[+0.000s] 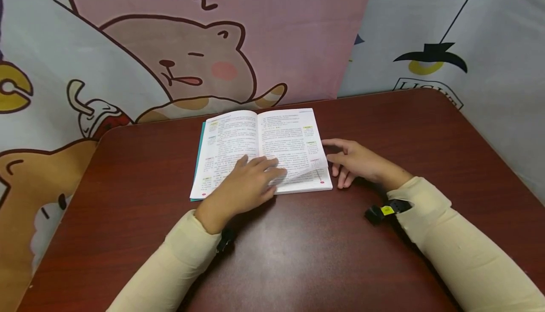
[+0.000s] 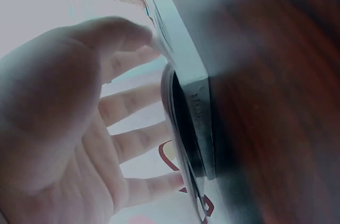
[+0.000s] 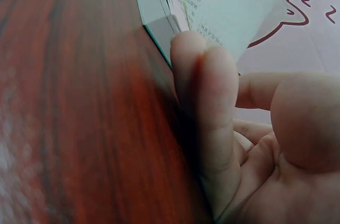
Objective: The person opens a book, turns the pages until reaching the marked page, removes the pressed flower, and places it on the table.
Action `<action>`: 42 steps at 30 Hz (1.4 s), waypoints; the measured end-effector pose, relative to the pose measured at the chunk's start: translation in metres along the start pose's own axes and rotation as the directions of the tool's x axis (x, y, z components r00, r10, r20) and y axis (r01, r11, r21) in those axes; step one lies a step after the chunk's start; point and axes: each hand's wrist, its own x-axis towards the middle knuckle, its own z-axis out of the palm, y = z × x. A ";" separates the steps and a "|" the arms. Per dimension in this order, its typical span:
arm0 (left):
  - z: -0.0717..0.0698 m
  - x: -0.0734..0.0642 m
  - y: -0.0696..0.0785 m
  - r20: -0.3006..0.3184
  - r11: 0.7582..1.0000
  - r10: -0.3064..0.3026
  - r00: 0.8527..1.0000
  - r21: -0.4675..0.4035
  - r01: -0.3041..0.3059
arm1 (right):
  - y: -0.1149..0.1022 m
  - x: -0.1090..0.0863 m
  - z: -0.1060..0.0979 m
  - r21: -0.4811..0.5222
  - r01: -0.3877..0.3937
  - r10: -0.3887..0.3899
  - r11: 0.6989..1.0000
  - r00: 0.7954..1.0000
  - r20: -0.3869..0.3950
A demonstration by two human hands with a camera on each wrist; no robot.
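Note:
An open book (image 1: 238, 137) with printed white pages and a teal cover edge lies on the table. My left hand (image 1: 251, 184) rests over its lower middle, fingers spread and fairly straight. In the left wrist view the fingertips (image 2: 172, 180) touch the bowed pages. At the book's right edge is my right hand (image 1: 355, 160), index finger and thumb beside the page edge, the other fingers bent loosely below. The lower right page (image 3: 228, 6) stands slightly raised. Whether the right fingertips touch it is hidden in the right wrist view.
The book stands on a reddish-brown wooden table (image 1: 289, 255). Behind it hangs a cartoon-printed cloth (image 1: 298, 32), close to the table's far edge. Dark straps with small devices sit at both wrists, the right one (image 1: 387, 210) low over the table.

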 end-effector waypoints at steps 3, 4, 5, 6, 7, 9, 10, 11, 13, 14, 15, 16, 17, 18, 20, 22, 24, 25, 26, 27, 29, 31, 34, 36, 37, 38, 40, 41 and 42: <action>-0.001 0.001 0.001 0.000 1.000 -0.004 1.000 0.005 0.004 | 0.000 0.000 0.000 0.004 -0.002 0.003 1.000 1.000 -0.001; -0.001 0.001 0.001 0.003 1.000 -0.007 1.000 0.006 0.007 | 0.000 0.000 0.000 0.003 -0.003 0.003 1.000 1.000 -0.001; -0.001 0.001 0.001 0.003 1.000 -0.009 1.000 0.007 0.009 | 0.000 0.000 0.000 0.003 -0.004 0.004 1.000 1.000 0.000; -0.001 0.001 0.001 0.004 1.000 -0.011 1.000 0.008 0.011 | 0.000 0.000 0.000 0.003 -0.004 0.004 1.000 1.000 0.000; -0.001 0.001 0.001 0.002 1.000 -0.013 1.000 0.009 0.013 | 0.000 0.000 -0.001 0.002 -0.003 0.003 1.000 1.000 0.000; -0.001 0.001 0.001 0.000 1.000 -0.011 1.000 0.014 0.011 | 0.000 0.001 -0.001 0.000 0.000 0.000 1.000 1.000 0.000; -0.001 0.001 0.001 -0.001 1.000 -0.009 1.000 0.017 0.009 | 0.000 0.001 -0.001 -0.001 0.000 0.000 1.000 1.000 0.000; -0.001 0.001 0.001 -0.001 1.000 -0.006 1.000 0.019 0.006 | 0.000 0.001 -0.001 -0.002 0.001 -0.001 1.000 1.000 0.000; -0.001 0.001 0.000 0.000 1.000 -0.004 1.000 0.025 0.004 | 0.000 0.001 0.000 -0.003 0.001 -0.001 1.000 1.000 0.000; -0.001 0.001 0.000 -0.001 0.999 -0.003 1.000 0.032 0.003 | 0.000 0.001 0.000 -0.005 0.001 -0.001 1.000 1.000 -0.001; -0.001 0.001 0.000 -0.003 0.999 -0.001 1.000 0.035 0.002 | 0.000 0.001 -0.001 -0.007 0.001 -0.001 1.000 1.000 -0.002; -0.001 0.001 0.000 -0.007 0.999 0.000 1.000 0.036 0.000 | 0.000 0.001 -0.001 -0.010 0.000 0.000 1.000 1.000 -0.003; 0.000 0.002 0.000 -0.010 0.999 0.001 1.000 0.036 -0.001 | 0.000 0.001 -0.001 -0.010 -0.001 0.001 1.000 1.000 -0.003; 0.000 0.002 -0.001 -0.014 0.999 0.002 1.000 0.035 -0.001 | 0.000 0.001 -0.001 -0.010 -0.001 0.001 1.000 1.000 -0.003; 0.000 0.002 -0.001 -0.022 0.999 0.005 1.000 0.036 -0.004 | 0.000 0.002 -0.001 -0.010 0.001 -0.001 1.000 1.000 -0.002; 0.000 0.003 -0.002 -0.025 0.999 0.008 1.000 0.033 -0.008 | 0.000 0.002 -0.001 -0.009 0.001 -0.001 1.000 1.000 0.001; -0.001 0.003 -0.002 -0.031 0.999 0.013 0.999 0.045 -0.011 | 0.000 0.002 -0.001 -0.007 0.000 0.000 1.000 1.000 0.002; -0.001 0.004 -0.002 -0.038 0.999 0.016 0.999 0.050 -0.014 | 0.000 0.002 -0.001 -0.007 0.000 0.000 1.000 1.000 0.001; -0.001 0.004 -0.002 -0.043 0.998 0.019 0.999 0.054 -0.017 | 0.000 0.002 -0.001 -0.006 0.000 0.000 1.000 1.000 -0.001; -0.001 0.004 -0.002 -0.050 0.998 0.024 0.998 0.055 -0.021 | 0.000 0.002 -0.001 -0.007 -0.001 0.001 1.000 1.000 -0.003; -0.001 0.005 -0.002 -0.067 0.998 0.032 0.997 0.055 -0.029 | 0.000 0.002 -0.001 -0.003 -0.001 0.001 1.000 1.000 -0.004; -0.001 0.005 -0.002 -0.083 0.998 0.038 0.996 0.044 -0.035 | 0.000 0.002 -0.001 0.002 0.000 0.000 1.000 1.000 -0.005; -0.002 0.006 -0.002 -0.092 0.999 0.046 0.995 0.028 -0.044 | 0.000 0.002 -0.001 0.011 -0.001 0.001 1.000 1.000 -0.002; -0.003 0.006 -0.002 -0.097 0.999 0.051 0.994 0.023 -0.049 | 0.000 0.002 -0.001 0.010 -0.001 0.001 1.000 1.000 -0.002; -0.003 0.006 -0.001 -0.100 0.998 0.054 0.993 0.024 -0.052 | 0.000 0.002 -0.001 0.007 0.000 0.000 1.000 1.000 -0.003; -0.004 0.007 -0.001 -0.106 0.998 0.058 0.993 0.022 -0.056 | 0.000 0.002 -0.001 0.004 -0.001 0.001 1.000 1.000 -0.004; -0.003 0.007 -0.001 -0.122 0.997 0.069 0.990 0.030 -0.066 | 0.000 0.002 -0.001 0.000 0.001 -0.001 1.000 1.000 -0.003; -0.003 0.007 -0.001 -0.133 0.997 0.076 0.988 0.032 -0.073 | 0.000 0.002 -0.001 -0.001 0.002 -0.002 1.000 1.000 -0.003; -0.003 0.008 -0.001 -0.146 0.996 0.083 0.986 0.034 -0.079 | 0.000 0.002 -0.002 -0.002 0.002 -0.002 1.000 1.000 -0.003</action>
